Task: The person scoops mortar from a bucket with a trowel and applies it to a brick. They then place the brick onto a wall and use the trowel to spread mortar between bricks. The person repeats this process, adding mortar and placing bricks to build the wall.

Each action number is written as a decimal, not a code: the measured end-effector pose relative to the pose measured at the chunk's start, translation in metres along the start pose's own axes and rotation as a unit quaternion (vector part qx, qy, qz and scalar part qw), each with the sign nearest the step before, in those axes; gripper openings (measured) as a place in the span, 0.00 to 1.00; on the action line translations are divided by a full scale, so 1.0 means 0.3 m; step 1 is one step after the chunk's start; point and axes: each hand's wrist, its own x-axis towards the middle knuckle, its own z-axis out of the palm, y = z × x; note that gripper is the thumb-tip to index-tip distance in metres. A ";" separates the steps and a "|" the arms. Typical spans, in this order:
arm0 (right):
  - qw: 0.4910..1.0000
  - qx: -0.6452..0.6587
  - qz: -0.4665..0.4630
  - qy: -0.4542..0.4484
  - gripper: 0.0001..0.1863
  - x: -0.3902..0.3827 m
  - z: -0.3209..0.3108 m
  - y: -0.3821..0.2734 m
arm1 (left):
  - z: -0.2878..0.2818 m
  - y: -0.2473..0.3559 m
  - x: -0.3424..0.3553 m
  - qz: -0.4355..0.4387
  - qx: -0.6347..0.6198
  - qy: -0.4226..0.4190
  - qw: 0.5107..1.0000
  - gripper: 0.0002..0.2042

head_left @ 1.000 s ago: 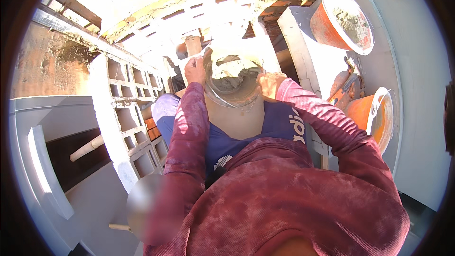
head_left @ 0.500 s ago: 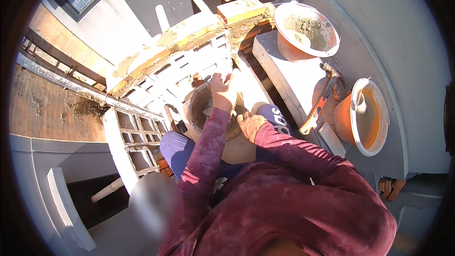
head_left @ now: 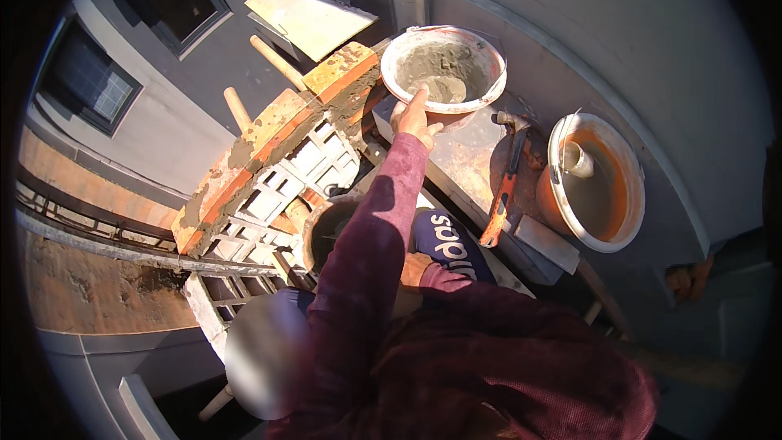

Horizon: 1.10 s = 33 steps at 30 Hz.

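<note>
My left hand reaches out to the near rim of a white-rimmed bucket with grey mortar in it. Its index finger and thumb are spread apart; whether it touches the rim I cannot tell. Low by my knee is my right hand, its fingers hidden behind my left sleeve. A dark round container, partly covered by my left arm, stands between my legs. To the right of the mortar bucket lies a hammer with an orange and black handle.
An orange bucket holds murky water and a white cup. Beside it lies a pale block. A curved brick wall with wet mortar runs behind white latticework. Two pipes stick out past it, and a board lies beyond.
My left hand has left the dark container and stretched forward to the mortar bucket. My right hand has drawn back toward my lap. The view has turned, shifting the buckets leftward.
</note>
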 end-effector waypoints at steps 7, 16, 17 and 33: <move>0.993 0.029 0.076 -0.089 0.18 0.001 -0.075 -0.010 | -0.121 0.022 -0.102 0.066 -0.091 -0.015 0.994 0.22; 0.985 0.157 0.062 -0.029 0.13 -0.048 -0.257 -0.027 | -0.653 0.310 -0.662 0.194 0.010 0.038 0.980 0.11; 0.955 0.224 0.148 -0.124 0.13 -0.050 -0.297 -0.025 | -0.707 0.337 -0.729 0.217 0.023 0.045 0.975 0.11; 0.979 -0.019 -0.153 -0.130 0.11 0.199 -0.445 -0.385 | -1.165 0.287 -0.997 0.263 0.163 0.278 0.909 0.11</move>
